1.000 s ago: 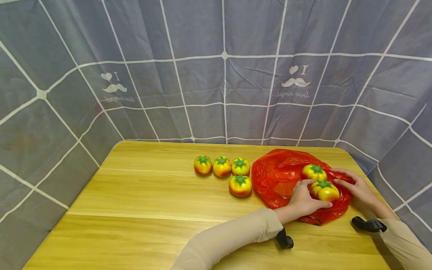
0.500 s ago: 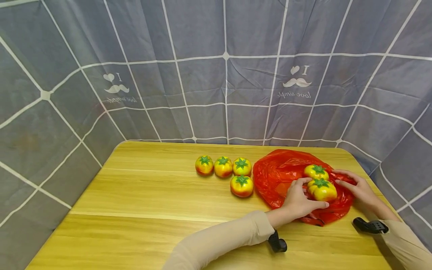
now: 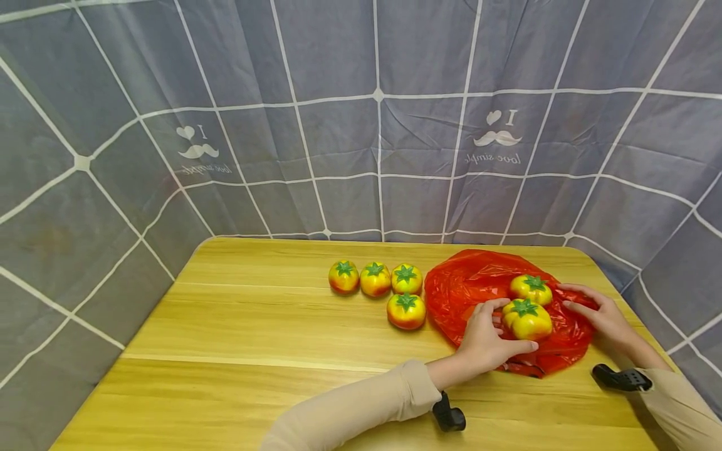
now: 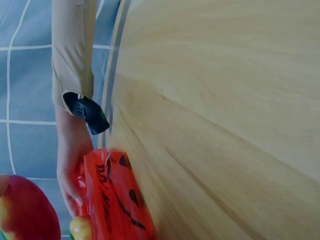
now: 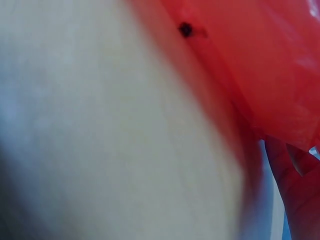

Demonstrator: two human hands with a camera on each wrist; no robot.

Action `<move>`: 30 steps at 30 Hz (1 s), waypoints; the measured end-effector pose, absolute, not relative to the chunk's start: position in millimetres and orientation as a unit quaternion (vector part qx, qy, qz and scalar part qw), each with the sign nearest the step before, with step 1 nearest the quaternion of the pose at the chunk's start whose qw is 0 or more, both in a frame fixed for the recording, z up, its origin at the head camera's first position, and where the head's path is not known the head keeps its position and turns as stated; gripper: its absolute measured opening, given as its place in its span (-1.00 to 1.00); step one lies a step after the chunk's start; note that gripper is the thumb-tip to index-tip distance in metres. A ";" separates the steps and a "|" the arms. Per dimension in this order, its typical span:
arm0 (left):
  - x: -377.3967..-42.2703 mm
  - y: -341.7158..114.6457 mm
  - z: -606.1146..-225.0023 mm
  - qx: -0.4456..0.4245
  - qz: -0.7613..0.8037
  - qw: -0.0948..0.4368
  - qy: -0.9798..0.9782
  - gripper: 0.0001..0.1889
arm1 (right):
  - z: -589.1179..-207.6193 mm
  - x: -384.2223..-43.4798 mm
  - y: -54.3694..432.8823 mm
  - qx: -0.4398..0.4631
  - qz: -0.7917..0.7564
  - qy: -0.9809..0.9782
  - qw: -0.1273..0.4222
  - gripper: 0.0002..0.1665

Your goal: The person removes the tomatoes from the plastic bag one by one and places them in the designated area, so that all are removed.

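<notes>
My left hand (image 3: 484,339) grips a yellow-and-red toy tomato (image 3: 528,323) with a green star-shaped leaf top, between thumb and fingers above the red plastic bag (image 3: 459,282). Behind it, a second toy tomato (image 3: 531,289) sits at the bag, near my right fingers. My right hand (image 3: 602,321) holds the bag's right side; its thumb is hidden in the head view. In the left wrist view the held tomato (image 4: 32,212) is at the lower left, and the right hand (image 4: 72,160) is at the bag (image 4: 112,195). Bag film covers part of the right fingers (image 5: 295,185) in the right wrist view.
Left of the bag, three toy tomatoes (image 3: 375,280) stand in a row, with another toy tomato (image 3: 406,311) in front of the row's right end. Everything rests on a wooden table (image 3: 254,351). A grey checked curtain (image 3: 338,138) surrounds its back and sides.
My left hand has moved left with its toy tomato, away from the right hand. The right hand and the bag have hardly moved.
</notes>
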State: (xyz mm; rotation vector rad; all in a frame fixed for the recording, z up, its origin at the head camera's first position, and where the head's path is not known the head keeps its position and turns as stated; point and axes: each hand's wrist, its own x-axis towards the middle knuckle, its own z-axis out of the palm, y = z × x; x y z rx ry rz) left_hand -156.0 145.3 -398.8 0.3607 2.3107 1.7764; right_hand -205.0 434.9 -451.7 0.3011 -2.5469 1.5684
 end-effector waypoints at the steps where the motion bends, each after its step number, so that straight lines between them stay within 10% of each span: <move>1: -155.8 143.6 -399.0 0.125 0.605 0.102 0.780 -0.31 | -452.0 -204.9 435.3 0.099 0.521 -0.845 0.067 -0.59; 30: -159.2 89.1 -395.4 0.149 0.630 0.085 0.758 -0.26 | -454.9 -204.3 436.9 0.123 0.596 -0.792 0.040 -0.53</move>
